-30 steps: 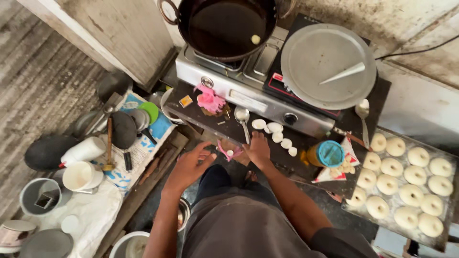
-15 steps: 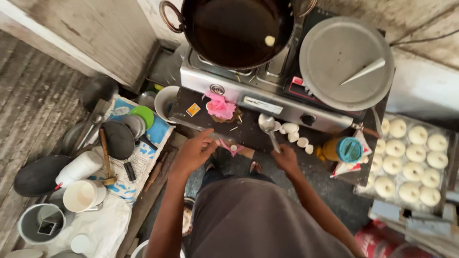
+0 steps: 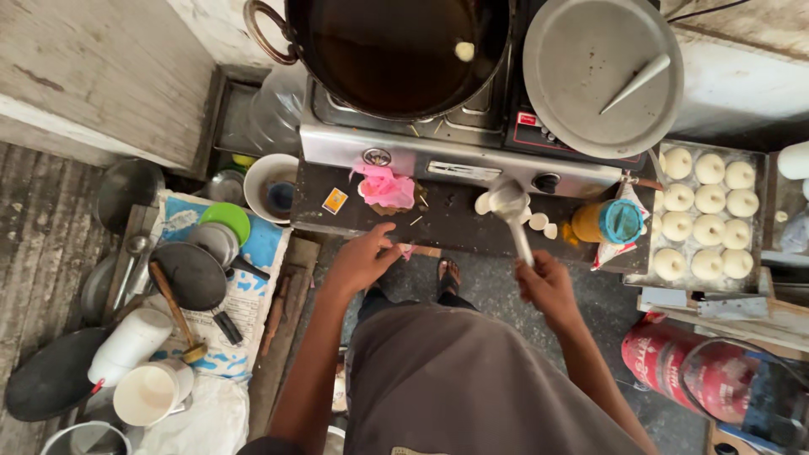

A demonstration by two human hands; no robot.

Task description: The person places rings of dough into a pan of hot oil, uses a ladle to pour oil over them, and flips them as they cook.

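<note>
While gripped at its handle end by the right hand [image 3: 548, 285], fingers wrapped tight, ladle [image 3: 511, 206] angled up and away, bowl above the dark bench [image 3: 455, 226] just beside a cluster of small pale dough pieces [image 3: 539, 222]. Largest first: dark wok [image 3: 396, 46] on the left burner of the two-burner stove [image 3: 438, 152], one pale lump [image 3: 464, 50] floating in the oil. Next, round grey griddle [image 3: 602, 72] on the right burner, one flat metal spatula [image 3: 637, 82] lying across it. Then tray [image 3: 649, 274] at the right, eleven dough balls [image 3: 709, 227] in rows upon it. Smaller again: yellow jar [image 3: 605, 222] with a teal lid beside the tray, one pink cloth [image 3: 386, 187] near the stove front, one small orange card [image 3: 334, 200] to its left. Left hand [image 3: 361, 261] at the bench edge, loosely curled, thumb and fingers pinched near a small pink scrap [image 3: 406, 250]; whether actually holding it, cannot tell. About four small dough pieces on the bench, count uncertain behind the ladle bowl.
</note>
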